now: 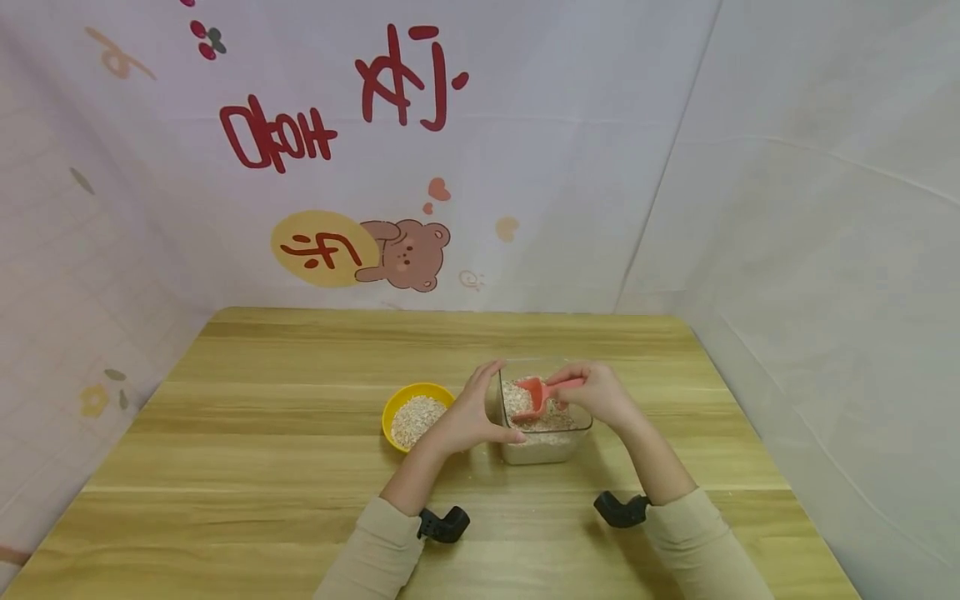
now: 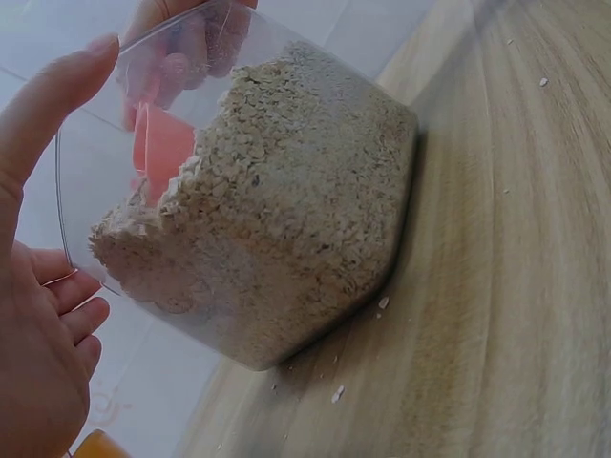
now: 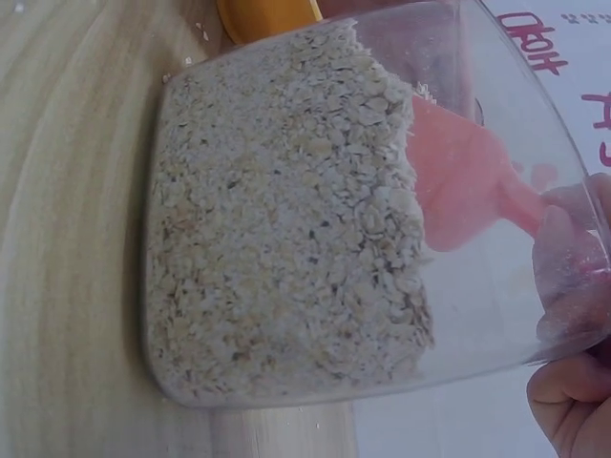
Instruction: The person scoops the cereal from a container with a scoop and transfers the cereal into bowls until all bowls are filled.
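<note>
A clear plastic container (image 1: 538,452) filled partway with oat flakes (image 3: 277,219) stands on the table. My left hand (image 1: 468,419) grips its left side, the thumb at the near rim and the fingers (image 2: 81,310) toward the far one. In my right hand (image 1: 602,395) the handle of a pink scoop (image 1: 531,400) is pinched, reaching in over the right side. The scoop's head lies against the oats inside, its edge partly hidden by them in the left wrist view. Left of the container, a yellow bowl (image 1: 388,417) holds oats, partly behind my left wrist.
The wooden table (image 1: 247,467) carries a few stray flakes (image 2: 338,393) near the container. A white printed cloth (image 1: 562,167) hangs behind and along both sides. Each wrist wears a black camera mount (image 1: 444,525).
</note>
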{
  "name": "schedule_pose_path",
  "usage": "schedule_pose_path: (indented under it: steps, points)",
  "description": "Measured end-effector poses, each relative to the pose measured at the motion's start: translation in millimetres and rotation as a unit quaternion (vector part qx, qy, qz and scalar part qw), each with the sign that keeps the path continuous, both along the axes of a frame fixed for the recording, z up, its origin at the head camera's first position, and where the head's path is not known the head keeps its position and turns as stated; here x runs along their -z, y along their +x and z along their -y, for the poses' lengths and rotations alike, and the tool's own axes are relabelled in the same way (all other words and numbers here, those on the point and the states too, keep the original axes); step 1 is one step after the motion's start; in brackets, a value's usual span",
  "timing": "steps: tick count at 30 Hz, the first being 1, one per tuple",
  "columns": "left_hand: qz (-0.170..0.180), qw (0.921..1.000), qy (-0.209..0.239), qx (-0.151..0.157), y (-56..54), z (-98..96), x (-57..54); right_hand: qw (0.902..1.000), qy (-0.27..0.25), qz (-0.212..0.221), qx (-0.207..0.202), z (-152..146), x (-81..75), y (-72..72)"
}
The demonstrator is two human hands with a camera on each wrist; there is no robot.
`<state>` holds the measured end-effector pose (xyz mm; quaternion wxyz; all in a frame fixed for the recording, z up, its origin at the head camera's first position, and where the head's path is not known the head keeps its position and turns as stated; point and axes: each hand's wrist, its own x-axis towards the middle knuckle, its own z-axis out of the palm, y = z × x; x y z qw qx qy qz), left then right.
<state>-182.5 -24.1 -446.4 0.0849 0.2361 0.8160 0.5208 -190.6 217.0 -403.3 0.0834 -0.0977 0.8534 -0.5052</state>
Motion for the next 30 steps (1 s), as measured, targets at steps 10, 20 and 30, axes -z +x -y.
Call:
schedule_pose_path:
  steps: [10, 20, 30]
  points:
    - [0.003, 0.9999, -0.014, 0.001, 0.1, -0.5, -1.8, 0.9992, -0.022, 0.005, 0.033, -10.1, 1.2, 4.4]
    - [-0.003, 0.9998, -0.021, 0.002, 0.2, 0.2, -0.6, 0.9969, -0.056, 0.013, 0.054, -18.4, 5.5, 11.0]
    - [0.001, 0.9997, -0.026, -0.001, 1.5, 1.6, 0.5, 0.9932, -0.099, 0.017, 0.058, -25.7, 12.7, 13.1]
